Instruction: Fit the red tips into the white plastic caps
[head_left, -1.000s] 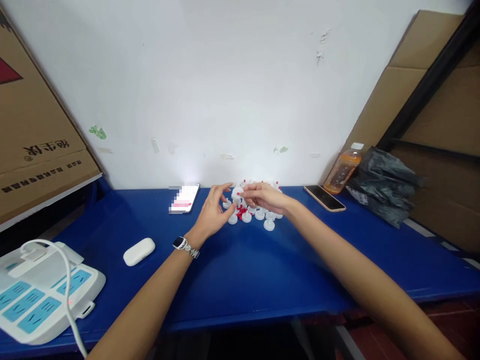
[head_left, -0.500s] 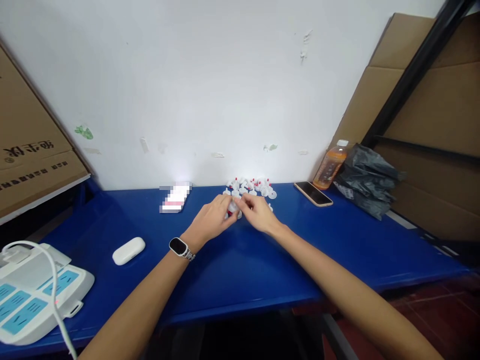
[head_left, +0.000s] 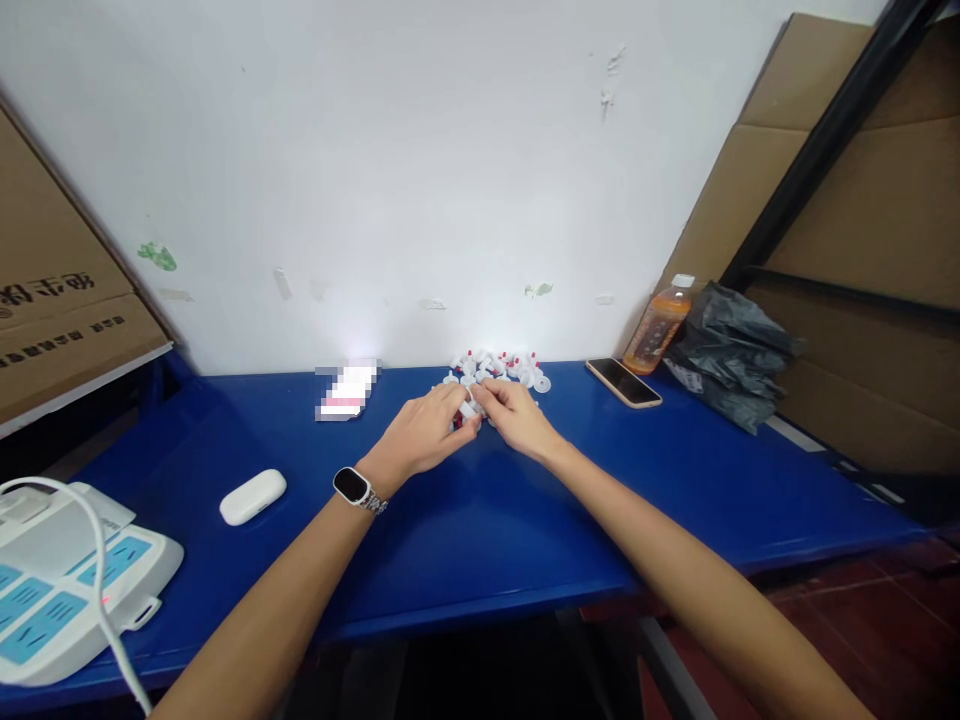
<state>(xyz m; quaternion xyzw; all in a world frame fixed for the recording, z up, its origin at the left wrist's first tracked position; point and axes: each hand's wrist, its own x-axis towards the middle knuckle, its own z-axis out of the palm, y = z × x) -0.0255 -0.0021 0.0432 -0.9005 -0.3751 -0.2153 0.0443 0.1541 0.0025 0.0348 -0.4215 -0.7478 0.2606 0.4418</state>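
My left hand (head_left: 424,430), with a watch (head_left: 352,486) on its wrist, is closed with thumb and fingers on a small white plastic cap (head_left: 470,409). My right hand (head_left: 520,414) meets it from the right, its thumb and forefinger pinched on the same cap. The fingers cover much of that piece. Just beyond both hands lies a pile of white plastic nozzle caps (head_left: 541,384), several with red tips. Some pieces are hidden beneath the fingers.
On the blue table (head_left: 480,540) lie a white earbud case (head_left: 253,497), a power strip (head_left: 142,560) with a cable, and a phone (head_left: 624,382). A drink bottle (head_left: 658,328) and a black plastic bag (head_left: 739,350) stand at the right, near cardboard (head_left: 780,110). A white wall rises behind.
Both hands stay together at the pile with the cap between them. Their fingers have shifted slightly, and the right fingers now lie a little further over the cap. The view has moved a little.
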